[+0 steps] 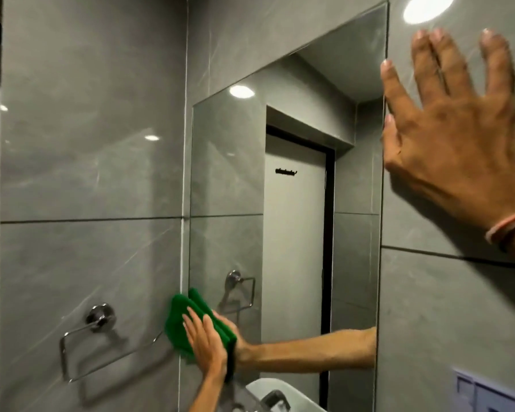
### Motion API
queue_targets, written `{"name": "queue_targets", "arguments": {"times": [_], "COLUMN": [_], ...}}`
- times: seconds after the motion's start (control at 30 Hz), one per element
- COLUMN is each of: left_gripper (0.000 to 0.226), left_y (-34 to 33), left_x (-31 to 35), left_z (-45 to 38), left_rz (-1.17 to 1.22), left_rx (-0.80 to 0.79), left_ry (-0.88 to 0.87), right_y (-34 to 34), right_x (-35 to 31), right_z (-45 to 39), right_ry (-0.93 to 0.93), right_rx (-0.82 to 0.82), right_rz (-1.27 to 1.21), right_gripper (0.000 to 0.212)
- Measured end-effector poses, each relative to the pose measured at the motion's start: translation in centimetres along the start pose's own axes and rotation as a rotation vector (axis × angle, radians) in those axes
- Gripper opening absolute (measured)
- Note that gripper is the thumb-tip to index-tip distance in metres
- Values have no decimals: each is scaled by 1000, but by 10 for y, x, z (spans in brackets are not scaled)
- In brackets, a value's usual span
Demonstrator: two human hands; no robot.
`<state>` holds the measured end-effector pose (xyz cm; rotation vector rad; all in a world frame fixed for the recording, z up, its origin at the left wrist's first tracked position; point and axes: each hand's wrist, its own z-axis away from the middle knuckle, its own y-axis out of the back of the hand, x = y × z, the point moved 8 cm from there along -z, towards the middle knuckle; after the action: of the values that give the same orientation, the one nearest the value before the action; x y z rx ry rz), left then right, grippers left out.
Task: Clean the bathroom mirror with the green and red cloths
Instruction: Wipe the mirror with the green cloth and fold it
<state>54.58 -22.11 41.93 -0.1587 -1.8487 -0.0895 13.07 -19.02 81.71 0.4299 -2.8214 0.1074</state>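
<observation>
**Green cloth at the mirror's lower left edge**

Mirror [292, 179] glass hangs on the grey tiled wall [87, 129] as a tall rectangle, its long axis running up and down, frameless, seen at a slant from the right so that its top edge climbs toward the upper right. The green cloth [180, 325] is folded into a thick pad and lies flat against the glass at the lower left edge, part of it lapping over onto the tile; its reflection shows just beside it. The left hand [204, 340] presses the cloth to the mirror with an open palm, fingers straight and slightly apart, pointing up and to the left. The right hand [455, 123] is spread wide and flat on the tile just right of the mirror's upper edge, holding nothing, fingers pointing up; a pink band [507, 227] circles its wrist.

No writing or brand can be read anywhere. A pale plate [488, 391] at the lower right is too blurred to make out.

The walls are large glossy grey tiles with faint white veining and thin grout lines. A chrome towel ring [95, 331] is fixed to the left wall, near the cloth. The mirror reflects a pale door with a dark frame, a hook rail and a ceiling light; a white basin rim [268, 388] shows at the bottom.
</observation>
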Motion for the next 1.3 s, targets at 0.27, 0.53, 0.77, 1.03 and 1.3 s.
{"name": "queue_targets", "arguments": {"times": [0.27,0.53,0.77,1.03,1.3], "left_gripper": [52,61,48,63,60], "left_y": [-4,-16,-28,-21,-15], "left_x": [75,304,519,339,67], "left_z": [147,237,168,-27,168], "left_rz": [221,192,58,101,103], "left_rx": [-65,-173,-44,-21,-111], "left_ry": [-166,-967,-1236,-703,-526], "right_y": [20,29,22,17,8], "right_x": [2,50,63,58,54], "right_z": [-5,-4,-6,0,19], "right_ry": [-7,-15,6,16,-98], "right_rx": [-117,-217,-191,-154,-205], "right_rz": [-78,-2,48,59,-181], "right_gripper": [65,74,76,73,63]}}
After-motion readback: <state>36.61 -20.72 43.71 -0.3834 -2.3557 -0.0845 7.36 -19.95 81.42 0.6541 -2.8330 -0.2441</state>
